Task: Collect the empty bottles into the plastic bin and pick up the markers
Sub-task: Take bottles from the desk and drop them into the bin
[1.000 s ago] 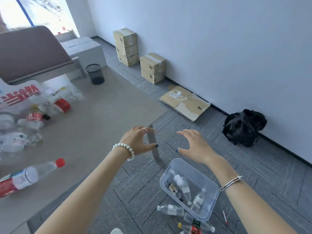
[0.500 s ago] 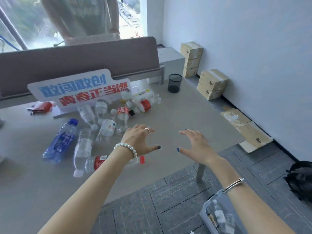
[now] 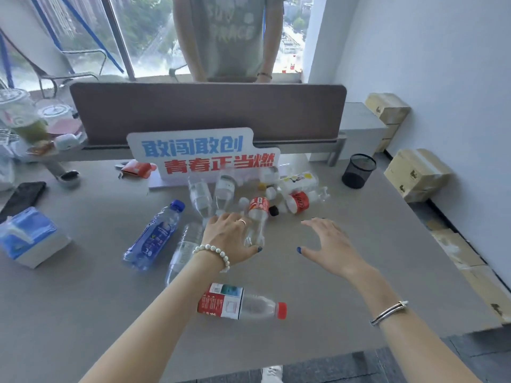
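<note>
Grey surface (image 3: 359, 244): left hand (image 3: 231, 234) spread over clear bottle (image 3: 255, 222), contact unclear; right hand (image 3: 330, 246) spread, holding nothing.

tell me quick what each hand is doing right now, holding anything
Left hand: open, fingers spread over a clear bottle, no grip visible.
Right hand: open, fingers spread above the table, holding nothing.

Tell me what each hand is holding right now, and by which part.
Nothing is held. The left hand hovers, fingers spread, over the clear bottle with the red label; the right hand is open above the table.
</note>
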A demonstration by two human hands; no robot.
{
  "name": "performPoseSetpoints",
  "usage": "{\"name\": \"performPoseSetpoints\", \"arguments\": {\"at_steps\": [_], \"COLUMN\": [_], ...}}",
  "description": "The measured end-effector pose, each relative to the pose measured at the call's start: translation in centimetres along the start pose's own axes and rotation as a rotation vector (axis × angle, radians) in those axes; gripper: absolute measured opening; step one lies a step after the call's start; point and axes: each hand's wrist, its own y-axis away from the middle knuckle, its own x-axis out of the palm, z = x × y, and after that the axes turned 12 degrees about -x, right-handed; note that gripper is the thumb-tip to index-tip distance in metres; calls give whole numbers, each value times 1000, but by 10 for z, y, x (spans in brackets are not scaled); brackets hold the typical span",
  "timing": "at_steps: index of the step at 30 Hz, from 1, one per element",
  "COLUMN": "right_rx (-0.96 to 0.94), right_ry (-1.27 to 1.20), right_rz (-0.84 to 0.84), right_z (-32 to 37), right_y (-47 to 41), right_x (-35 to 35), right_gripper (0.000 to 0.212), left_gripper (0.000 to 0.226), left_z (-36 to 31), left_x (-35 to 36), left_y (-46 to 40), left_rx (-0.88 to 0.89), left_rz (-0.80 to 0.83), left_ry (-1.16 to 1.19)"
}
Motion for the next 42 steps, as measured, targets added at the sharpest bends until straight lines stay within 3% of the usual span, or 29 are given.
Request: {"name": "performPoseSetpoints", "arguments": {"at_steps": [5, 14, 20, 23, 30, 36, 42], "right_rx": [-25, -90, -116, -89, -16, 221, 348], "right_ry": [24, 98, 170, 166, 242, 179, 141], "right_rz": [37, 138, 164, 184, 168, 130, 0], "right_z": [-32, -97, -131, -148, -172, -165, -155], "right_y": [-53, -150, -200, -211, -183, -136, -69], "right_x": [-3, -3, 13, 19, 25, 13, 0], "right_gripper": [65, 76, 70, 64, 53, 39, 42], "left_gripper": [60, 68, 68, 81, 79, 71, 76], "left_z": [-6, -35, -48, -53, -64, -75, -94], "left_x": [10, 43, 64, 73, 81, 72, 57], "left_y": [-48, -141, -178, -186, -182, -166, -136], "left_rx": [-74, -272, -360, -374, -426, -329, -177], "left_rz": [33, 144, 226, 256, 283, 265, 198], "left_ry": [-56, -94, -26, -19, 31, 36, 68]}}
